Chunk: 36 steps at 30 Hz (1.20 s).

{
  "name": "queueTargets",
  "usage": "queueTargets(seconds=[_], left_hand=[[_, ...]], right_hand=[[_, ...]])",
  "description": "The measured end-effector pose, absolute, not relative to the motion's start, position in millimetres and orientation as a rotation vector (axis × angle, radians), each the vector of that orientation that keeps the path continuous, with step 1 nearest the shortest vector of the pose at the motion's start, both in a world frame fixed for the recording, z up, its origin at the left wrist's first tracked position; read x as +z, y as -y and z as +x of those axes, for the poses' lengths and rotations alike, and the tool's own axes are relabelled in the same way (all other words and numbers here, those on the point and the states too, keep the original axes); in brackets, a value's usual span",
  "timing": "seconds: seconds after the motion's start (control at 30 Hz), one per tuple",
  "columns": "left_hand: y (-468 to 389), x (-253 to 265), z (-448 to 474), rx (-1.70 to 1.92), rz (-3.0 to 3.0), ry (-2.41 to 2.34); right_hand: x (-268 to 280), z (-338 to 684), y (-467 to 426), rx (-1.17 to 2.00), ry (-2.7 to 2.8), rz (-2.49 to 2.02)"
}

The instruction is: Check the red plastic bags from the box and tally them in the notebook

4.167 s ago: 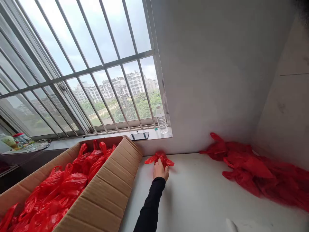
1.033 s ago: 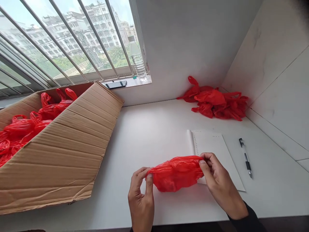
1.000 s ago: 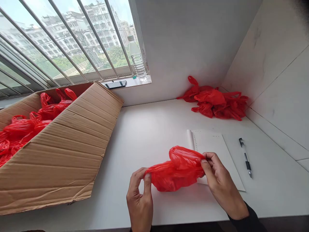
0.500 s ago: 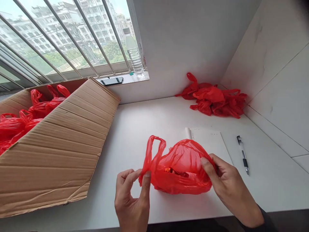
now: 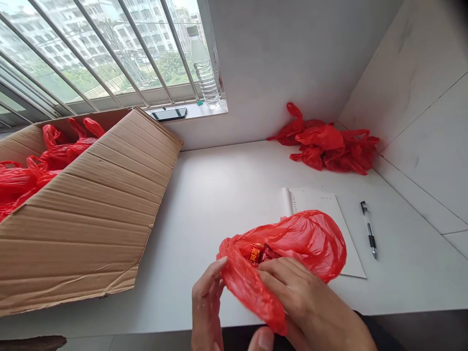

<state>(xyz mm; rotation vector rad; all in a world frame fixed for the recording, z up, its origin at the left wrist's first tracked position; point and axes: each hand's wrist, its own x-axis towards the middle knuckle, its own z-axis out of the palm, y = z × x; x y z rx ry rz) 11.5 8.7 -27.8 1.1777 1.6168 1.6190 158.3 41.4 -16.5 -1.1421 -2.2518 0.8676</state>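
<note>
A thin red plastic bag (image 5: pixel 314 234) lies with its mouth facing me, its far side puffed out over the notepad. Inside show small shiny red wrapped packets (image 5: pixel 261 252) with yellow print. My left hand (image 5: pixel 208 302) holds the bag's gathered left end with curled fingers, its thumb lower down near the bag's near flap. My right hand (image 5: pixel 310 302) is at the mouth, fingers over the near rim and partly inside, gripping the flap that hangs towards me. Its fingertips are hidden by the plastic.
To the left stands a cardboard box (image 5: pixel 91 209) holding several filled red bags (image 5: pixel 66 153). More red bags (image 5: pixel 329 144) are heaped in the back right corner. A notepad (image 5: pixel 347 243) and a pen (image 5: pixel 370 234) lie on the right. A bottle (image 5: pixel 206 73) and phone (image 5: pixel 170 114) sit on the windowsill.
My right hand has moved left from the bag's right side to its near rim. The bag's upright handle loop has come down, its near edge is pulled towards me, and the packets show more.
</note>
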Motion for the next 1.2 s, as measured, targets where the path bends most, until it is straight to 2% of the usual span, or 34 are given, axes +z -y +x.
queueTargets(seconds=[0.17, 0.3, 0.4, 0.6, 0.83, 1.0, 1.2], left_hand=[[-4, -34, -8, 1.643, 1.026, -1.627], [-8, -33, -38, 1.619, 0.820, -1.554], [-12, -34, -38, 1.627, 0.725, -1.521], [-11, -25, -14, 1.602, 0.645, -1.512], [-10, -19, -12, 1.555, 0.624, -1.488], [-11, -19, -13, 1.590, 0.690, -1.520], [-10, -10, -5, 1.604, 0.660, -1.534]], right_hand=[[-23, 153, -42, 1.089, 2.369, -1.089], [-20, 158, -48, 1.055, 2.349, -1.432], [-26, 153, -54, 1.031, 2.548, -1.686], [-50, 140, -59, 0.856, 2.620, -1.559], [-40, 148, -70, 0.855, 2.461, -1.570], [-37, 156, -57, 0.842, 2.701, -1.611], [-39, 162, -60, 0.743, 2.721, -1.798]])
